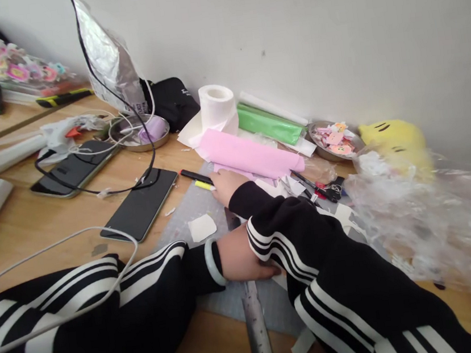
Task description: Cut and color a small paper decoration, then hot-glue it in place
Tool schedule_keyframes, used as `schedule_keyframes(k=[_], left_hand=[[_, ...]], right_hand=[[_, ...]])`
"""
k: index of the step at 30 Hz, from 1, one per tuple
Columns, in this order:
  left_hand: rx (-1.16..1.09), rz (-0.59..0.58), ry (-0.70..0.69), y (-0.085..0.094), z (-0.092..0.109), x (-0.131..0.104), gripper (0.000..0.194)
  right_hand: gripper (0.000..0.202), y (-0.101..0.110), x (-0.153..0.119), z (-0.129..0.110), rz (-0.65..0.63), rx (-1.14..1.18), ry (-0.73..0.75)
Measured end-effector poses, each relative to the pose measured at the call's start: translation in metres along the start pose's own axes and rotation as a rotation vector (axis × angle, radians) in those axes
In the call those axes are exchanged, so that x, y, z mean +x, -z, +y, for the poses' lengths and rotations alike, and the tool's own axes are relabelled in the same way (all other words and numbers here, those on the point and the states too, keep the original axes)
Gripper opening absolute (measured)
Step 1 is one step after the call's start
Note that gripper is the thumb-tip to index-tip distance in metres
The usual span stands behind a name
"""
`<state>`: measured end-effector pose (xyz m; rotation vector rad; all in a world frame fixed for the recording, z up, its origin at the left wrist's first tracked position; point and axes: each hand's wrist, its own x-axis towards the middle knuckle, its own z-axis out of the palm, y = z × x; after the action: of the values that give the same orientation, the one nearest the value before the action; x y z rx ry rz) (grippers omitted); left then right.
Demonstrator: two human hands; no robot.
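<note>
Metal ruler [259, 334] is laid lengthwise at the bottom centre of the frame, its near end reaching past the edge of the translucent mat [217, 307]. It is judged thin, stiff and light, probably slippery when flat; it would best be pressed down along its middle or lifted by its long edges. Its middle is covered by the left hand [245, 255], whose fingers are partly hidden by the right sleeve [292, 221]; whether they are pinched or spread cannot be told. Beyond, at the frame's centre, the right hand [227, 186] is placed at the ends of a black marker [195, 176] and a yellow marker [203, 185]; whether either is pinched cannot be told. Farther right, paper cutouts [336, 138] are held in a round metal dish [336, 157]. Toward the upper left, a purple roll [153, 129] is held in another dish [141, 148].
</note>
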<state>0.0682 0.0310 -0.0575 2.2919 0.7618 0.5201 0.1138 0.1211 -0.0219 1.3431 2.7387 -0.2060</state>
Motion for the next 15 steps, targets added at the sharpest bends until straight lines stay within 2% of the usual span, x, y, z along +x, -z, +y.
schedule_keyframes(k=[6,11,15], left_hand=[[-0.013,-0.020,-0.043,-0.0016,-0.0028,-0.0011,0.036],[-0.007,0.005,-0.081,-0.0042,-0.0068,-0.0006,0.042],[-0.010,-0.001,-0.079,-0.0064,-0.0092,0.0001,0.052]], right_hand=[[0.028,0.0020,-0.0003,0.0032,0.023,0.037,-0.031],[0.038,0.0040,-0.0054,0.0026,0.071,0.029,-0.065],[0.028,-0.0038,-0.0026,0.0073,0.059,0.038,-0.081]])
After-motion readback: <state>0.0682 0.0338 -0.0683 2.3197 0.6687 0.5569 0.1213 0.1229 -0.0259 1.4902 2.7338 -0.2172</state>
